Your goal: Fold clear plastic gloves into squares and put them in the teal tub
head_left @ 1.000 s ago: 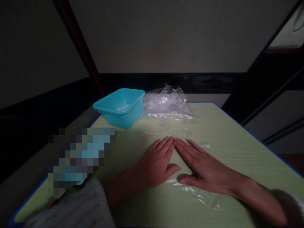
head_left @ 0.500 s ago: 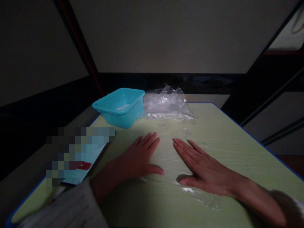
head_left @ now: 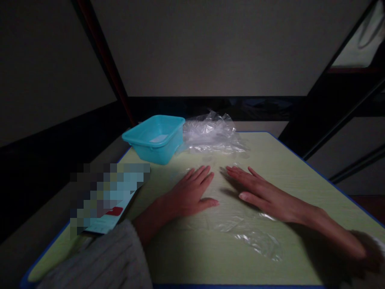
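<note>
A thin, clear plastic bag (head_left: 255,240) lies spread on the table, its crinkled near edge catching the light. Flat on it rests my left hand (head_left: 192,192), palm down, fingers stretched out and thumb pointing right. My right hand (head_left: 261,192) is also palm down with straight fingers. A shadow beneath it suggests it is slightly raised over the plastic. Neither hand grips anything. How far the plastic reaches under my hands is hard to make out.
Behind my hands, a heap of clear plastic bags (head_left: 212,134) sits beside a turquoise basin (head_left: 168,146) holding something pale. A phone-like device (head_left: 105,222), partly pixelated, lies at the left. The light green table (head_left: 300,180) has a blue edge; a panel wall (head_left: 210,52) stands behind.
My left hand has slid right and slightly forward. The right hand has moved forward and appears to have lifted a little, uncovering more of the crinkled plastic near me.
</note>
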Available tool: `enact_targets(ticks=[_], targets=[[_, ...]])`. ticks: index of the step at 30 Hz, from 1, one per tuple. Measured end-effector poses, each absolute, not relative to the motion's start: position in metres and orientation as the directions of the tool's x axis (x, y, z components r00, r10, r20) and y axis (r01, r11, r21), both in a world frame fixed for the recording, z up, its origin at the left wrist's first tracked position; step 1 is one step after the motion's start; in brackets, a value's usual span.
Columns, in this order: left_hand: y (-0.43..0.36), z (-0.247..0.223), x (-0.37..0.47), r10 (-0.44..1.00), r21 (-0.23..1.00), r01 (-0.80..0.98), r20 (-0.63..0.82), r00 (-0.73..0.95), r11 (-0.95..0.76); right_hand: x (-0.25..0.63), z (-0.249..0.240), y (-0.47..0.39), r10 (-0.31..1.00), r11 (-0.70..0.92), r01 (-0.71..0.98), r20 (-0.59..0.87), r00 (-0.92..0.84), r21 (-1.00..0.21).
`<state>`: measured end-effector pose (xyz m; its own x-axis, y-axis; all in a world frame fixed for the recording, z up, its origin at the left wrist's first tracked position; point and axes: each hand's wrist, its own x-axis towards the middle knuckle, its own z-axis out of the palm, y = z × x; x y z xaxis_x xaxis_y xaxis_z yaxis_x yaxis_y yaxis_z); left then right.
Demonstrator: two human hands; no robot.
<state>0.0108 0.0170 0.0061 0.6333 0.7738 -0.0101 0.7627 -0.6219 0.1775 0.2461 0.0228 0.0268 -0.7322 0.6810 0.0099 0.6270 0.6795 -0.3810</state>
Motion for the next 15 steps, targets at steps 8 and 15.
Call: enact_targets(ticks=[8,15], targets=[[0.006,0.004,0.020,0.729,0.199,0.708,0.059,0.682,-0.678,0.235,0.027,0.068,0.710,0.662,0.660,0.015,-0.704,-0.355],[0.007,0.008,0.015,0.719,0.204,0.693,0.109,0.686,-0.692,0.230,0.012,0.080,0.710,0.678,0.666,0.042,-0.703,-0.312]])
